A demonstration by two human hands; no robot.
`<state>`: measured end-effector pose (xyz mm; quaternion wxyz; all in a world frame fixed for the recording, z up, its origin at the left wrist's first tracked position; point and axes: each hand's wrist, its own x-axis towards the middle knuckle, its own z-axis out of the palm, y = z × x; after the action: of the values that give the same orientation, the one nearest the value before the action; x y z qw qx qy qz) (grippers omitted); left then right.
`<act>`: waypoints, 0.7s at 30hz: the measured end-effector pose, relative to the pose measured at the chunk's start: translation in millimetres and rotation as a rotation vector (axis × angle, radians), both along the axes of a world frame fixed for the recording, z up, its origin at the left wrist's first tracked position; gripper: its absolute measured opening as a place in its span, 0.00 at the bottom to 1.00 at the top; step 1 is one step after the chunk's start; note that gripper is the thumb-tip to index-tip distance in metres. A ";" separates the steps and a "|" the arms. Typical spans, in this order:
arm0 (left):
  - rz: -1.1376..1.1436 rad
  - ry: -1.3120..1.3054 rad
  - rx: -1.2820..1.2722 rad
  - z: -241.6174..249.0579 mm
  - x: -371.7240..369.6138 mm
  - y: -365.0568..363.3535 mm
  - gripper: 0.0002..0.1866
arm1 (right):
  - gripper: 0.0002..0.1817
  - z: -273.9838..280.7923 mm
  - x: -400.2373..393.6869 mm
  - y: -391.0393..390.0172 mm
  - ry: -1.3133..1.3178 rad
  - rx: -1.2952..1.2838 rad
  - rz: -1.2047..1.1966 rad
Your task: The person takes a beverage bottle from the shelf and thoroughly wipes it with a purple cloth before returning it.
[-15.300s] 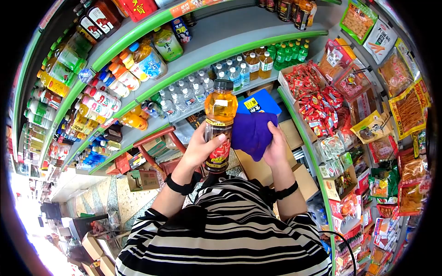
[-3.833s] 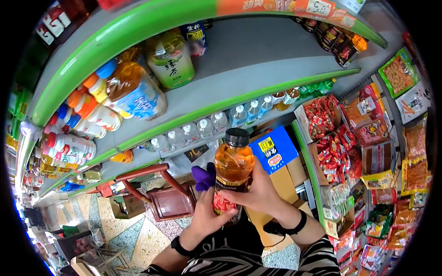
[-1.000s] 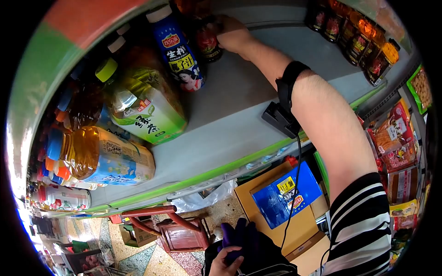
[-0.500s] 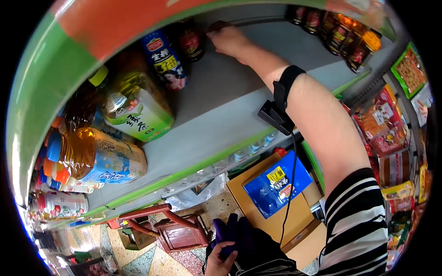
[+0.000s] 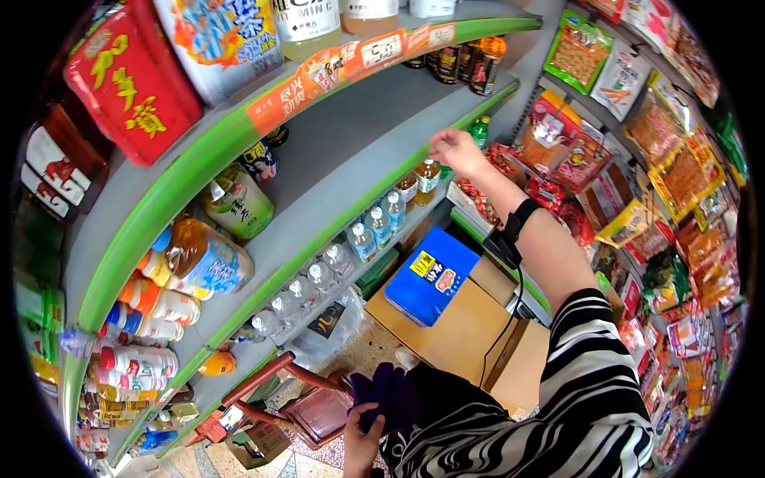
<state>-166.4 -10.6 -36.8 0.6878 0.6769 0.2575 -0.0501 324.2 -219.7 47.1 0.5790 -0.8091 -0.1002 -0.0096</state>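
My right hand (image 5: 455,151) hovers at the green front edge of the grey shelf (image 5: 351,143), its fingers loosely curled with nothing visible in them. A black strap with a small box and cable circles that forearm. Below it stand small tea bottles (image 5: 426,180). Low in view, my left hand (image 5: 362,440) is closed on a purple glove (image 5: 387,394). On the shelf's left stand a green tea bottle (image 5: 239,203), a large amber drink bottle (image 5: 209,255) and a partly hidden blue can (image 5: 260,162). Dark cans (image 5: 484,68) stand at the far right end.
A blue box (image 5: 432,276) rests on a brown carton (image 5: 422,327) below the shelves. A dark red wooden chair (image 5: 315,410) stands on the floor. Clear water bottles (image 5: 323,276) line the lower shelf. Packaged snacks (image 5: 578,52) hang at right; a red drink carton (image 5: 131,84) stands above.
My right hand has come out from the back of the shelf to its front edge. The view has pulled back and shows the upper shelf. My left hand still grips the glove.
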 end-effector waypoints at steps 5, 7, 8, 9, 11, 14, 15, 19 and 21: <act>0.117 0.010 -0.155 -4.1 -48.6 12.9 0.12 | 0.12 -10.8 -33.5 -65.6 0.112 -0.012 -0.138; 0.114 -0.064 -0.019 -11.1 -65.8 16.9 0.11 | 0.11 -17.1 -26.5 -88.8 0.037 -0.112 -0.196; 0.143 -0.027 -0.059 -8.4 -71.4 17.4 0.11 | 0.11 -19.6 -21.2 -99.1 0.001 -0.162 -0.227; 0.171 0.011 -0.100 -1.1 -74.2 17.1 0.11 | 0.10 -15.3 -22.2 -104.3 0.014 -0.082 -0.245; 0.271 0.030 -0.226 -0.6 -76.7 16.6 0.10 | 0.10 -13.5 -8.1 -119.8 0.041 -0.077 -0.263; 0.401 0.064 -0.253 27.1 -62.2 13.4 0.11 | 0.11 -17.0 14.2 -131.2 0.063 -0.039 -0.331; 0.453 0.026 -0.249 26.9 -58.0 13.0 0.11 | 0.12 -15.1 20.6 -132.6 0.051 -0.056 -0.357; 0.441 -0.015 -0.229 29.8 -24.8 22.1 0.11 | 0.15 -44.0 100.3 -155.5 -0.021 -0.260 -0.471; 0.467 -0.007 -0.174 35.2 -2.4 22.4 0.11 | 0.18 -40.0 136.6 -160.4 0.008 -0.301 -0.518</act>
<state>-168.8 11.8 -1.6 0.7374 0.5374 0.3990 0.0906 460.9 -380.0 7.1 0.4312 -0.8845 0.1115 -0.1390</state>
